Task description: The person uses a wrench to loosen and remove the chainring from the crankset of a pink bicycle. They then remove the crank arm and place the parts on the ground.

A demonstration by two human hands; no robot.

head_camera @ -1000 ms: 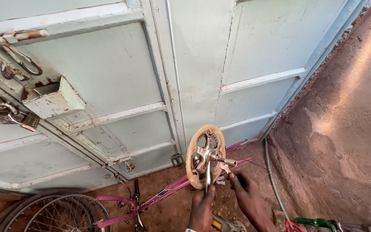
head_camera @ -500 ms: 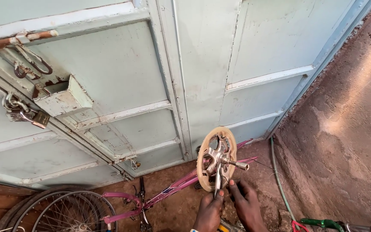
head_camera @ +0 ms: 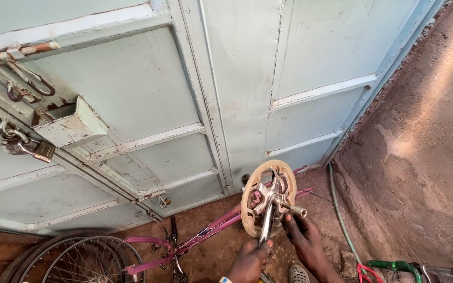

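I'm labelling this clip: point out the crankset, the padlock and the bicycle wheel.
crankset (head_camera: 266,195), head view, on its tan chainring guard.
padlock (head_camera: 43,151), head view, on its brass body.
bicycle wheel (head_camera: 87,259), head view, on its spokes.

You faced a pale blue-grey panelled metal gate (head_camera: 132,94); your round chainring guard (head_camera: 251,196) was tan, the slim bicycle frame (head_camera: 211,228) pink.

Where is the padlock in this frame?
In the head view the padlock hangs at the far left, on the pale metal door, just below and left of the small metal box fixed to it.
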